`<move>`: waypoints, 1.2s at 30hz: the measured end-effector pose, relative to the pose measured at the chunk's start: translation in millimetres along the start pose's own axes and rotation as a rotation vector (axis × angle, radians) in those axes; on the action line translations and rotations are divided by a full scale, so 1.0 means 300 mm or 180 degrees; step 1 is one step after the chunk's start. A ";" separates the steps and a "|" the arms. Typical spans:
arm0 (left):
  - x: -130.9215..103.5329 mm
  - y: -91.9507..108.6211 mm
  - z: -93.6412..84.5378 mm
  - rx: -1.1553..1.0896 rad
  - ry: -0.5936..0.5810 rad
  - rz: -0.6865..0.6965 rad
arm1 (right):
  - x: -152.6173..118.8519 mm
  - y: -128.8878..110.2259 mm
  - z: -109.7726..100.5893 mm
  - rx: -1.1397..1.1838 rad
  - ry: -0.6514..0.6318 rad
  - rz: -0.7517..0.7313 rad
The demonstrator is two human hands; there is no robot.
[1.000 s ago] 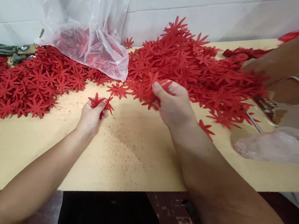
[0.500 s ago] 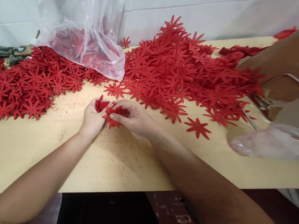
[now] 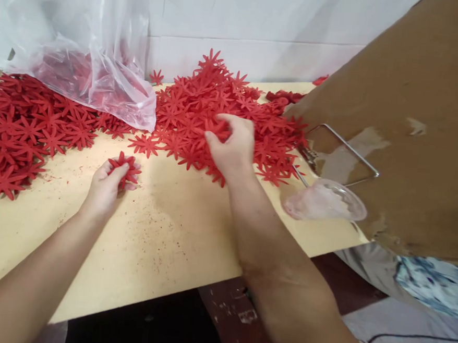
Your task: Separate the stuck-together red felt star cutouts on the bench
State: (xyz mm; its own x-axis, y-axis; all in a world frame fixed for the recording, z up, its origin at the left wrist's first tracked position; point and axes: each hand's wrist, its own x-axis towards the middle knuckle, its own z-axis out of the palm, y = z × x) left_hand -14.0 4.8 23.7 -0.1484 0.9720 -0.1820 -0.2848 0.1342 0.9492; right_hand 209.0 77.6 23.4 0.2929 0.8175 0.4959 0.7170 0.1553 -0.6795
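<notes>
No longer touching the left hand (image 3: pixel 104 188), spreading the right hand (image 3: pixel 234 148) at the flower pile (image 3: pixel 186 108) near the back edge of the table (image 3: pixel 209 233), so pinching red flower cutouts (image 3: pixel 131 170) with the left alone, well in from the front edge.

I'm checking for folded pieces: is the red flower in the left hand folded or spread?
Spread: the red flower has petals fanning outward; the left hand covers part of it.

Left hand (image 3: pixel 108 184) in a pinch, right hand (image 3: pixel 236 145) loosely curved
</notes>
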 end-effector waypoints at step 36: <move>-0.006 -0.018 0.002 -0.0034 -0.0915 -0.0410 | -0.226 -0.206 0.105 0.2094 -0.1503 -0.0155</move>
State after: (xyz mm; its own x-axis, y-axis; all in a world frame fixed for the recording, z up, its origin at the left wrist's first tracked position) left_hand -11.7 2.3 18.9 0.1629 0.9620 -0.2190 -0.2939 0.2592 0.9200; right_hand 124.8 30.1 14.8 -0.1324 0.9265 0.3523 0.1603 0.3707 -0.9148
